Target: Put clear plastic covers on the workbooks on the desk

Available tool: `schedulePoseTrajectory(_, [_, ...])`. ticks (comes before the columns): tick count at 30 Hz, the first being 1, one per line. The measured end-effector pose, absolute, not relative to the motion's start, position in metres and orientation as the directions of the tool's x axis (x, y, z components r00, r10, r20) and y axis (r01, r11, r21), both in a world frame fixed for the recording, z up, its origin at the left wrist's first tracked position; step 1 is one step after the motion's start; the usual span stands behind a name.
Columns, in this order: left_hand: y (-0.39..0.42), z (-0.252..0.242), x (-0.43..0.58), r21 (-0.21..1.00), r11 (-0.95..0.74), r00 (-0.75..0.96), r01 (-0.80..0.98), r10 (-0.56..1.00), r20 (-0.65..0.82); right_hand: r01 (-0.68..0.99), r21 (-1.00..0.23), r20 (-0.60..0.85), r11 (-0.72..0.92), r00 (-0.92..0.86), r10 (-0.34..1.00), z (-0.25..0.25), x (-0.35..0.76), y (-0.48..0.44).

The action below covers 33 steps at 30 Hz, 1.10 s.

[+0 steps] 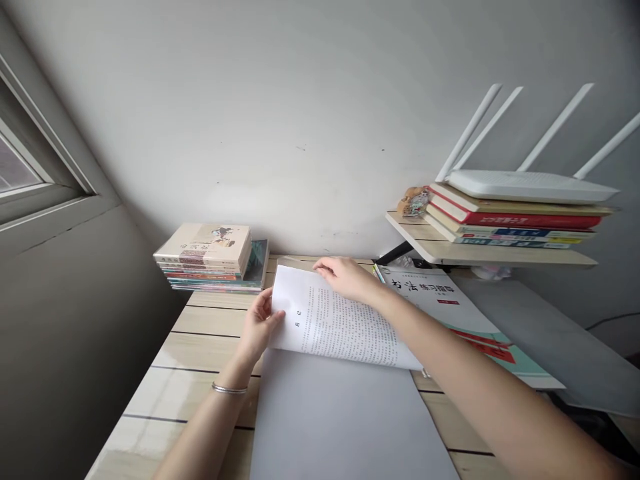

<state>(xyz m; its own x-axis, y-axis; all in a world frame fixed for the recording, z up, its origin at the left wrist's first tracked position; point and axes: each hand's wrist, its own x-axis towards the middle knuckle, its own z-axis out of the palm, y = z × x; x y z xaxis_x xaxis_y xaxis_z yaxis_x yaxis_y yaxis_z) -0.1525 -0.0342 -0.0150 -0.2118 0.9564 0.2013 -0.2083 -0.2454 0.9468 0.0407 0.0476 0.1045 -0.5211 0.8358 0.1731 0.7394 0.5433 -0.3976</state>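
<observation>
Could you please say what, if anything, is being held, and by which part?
The left hand holds the printed page by its left edge; the right hand touches its far edge.

White page, black-printed; cream desk, dark-striped; red book; white router

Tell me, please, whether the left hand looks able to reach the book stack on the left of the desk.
Probably yes, if it lets go first: the left hand grips the edge of the printed page, but the book stack sits just beyond it, with nothing visible blocking the way.
</observation>
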Motion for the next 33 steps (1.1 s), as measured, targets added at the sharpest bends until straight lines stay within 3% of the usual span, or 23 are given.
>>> schedulePoseTrajectory(7, [-0.037, -0.015, -0.153, 0.945, -0.268, -0.207, -0.189, 0.951, 0.228, 0.723, -0.472, 0.035, 0.505, -0.557, 0.830, 0.128, 0.036, 0.055])
schedulePoseTrajectory(12, [-0.038, -0.014, -0.153, 0.941, -0.294, -0.200, -0.167, 0.945, 0.260, 0.671, -0.436, 0.098, 0.599, -0.627, 0.773, 0.134, 0.037, 0.058])
schedulePoseTrajectory(18, [-0.042, -0.009, -0.156, 0.946, -0.263, -0.156, -0.191, 0.959, 0.236, 0.613, -0.489, 0.068, 0.620, -0.682, 0.728, 0.139, 0.038, 0.053])
schedulePoseTrajectory(21, [-0.043, -0.009, -0.168, 0.978, -0.132, 0.045, -0.158, 0.989, 0.141, 0.636, -0.399, 0.202, 0.661, -0.642, 0.740, 0.137, 0.035, 0.045])
schedulePoseTrajectory(24, [-0.042, -0.013, -0.183, 0.999, 0.019, 0.225, 0.037, 0.974, -0.026, 0.647, -0.299, 0.319, 0.701, -0.625, 0.713, 0.135, 0.033, 0.034])
schedulePoseTrajectory(27, [-0.041, -0.016, -0.192, 0.975, 0.092, 0.251, 0.204, 0.957, -0.143, 0.638, -0.159, 0.419, 0.754, -0.648, 0.636, 0.134, 0.033, 0.023])
schedulePoseTrajectory(33, [-0.041, -0.016, -0.194, 0.960, 0.155, 0.345, 0.232, 0.910, -0.231, 0.665, 0.069, 0.522, 0.744, -0.659, 0.541, 0.131, 0.034, 0.016])
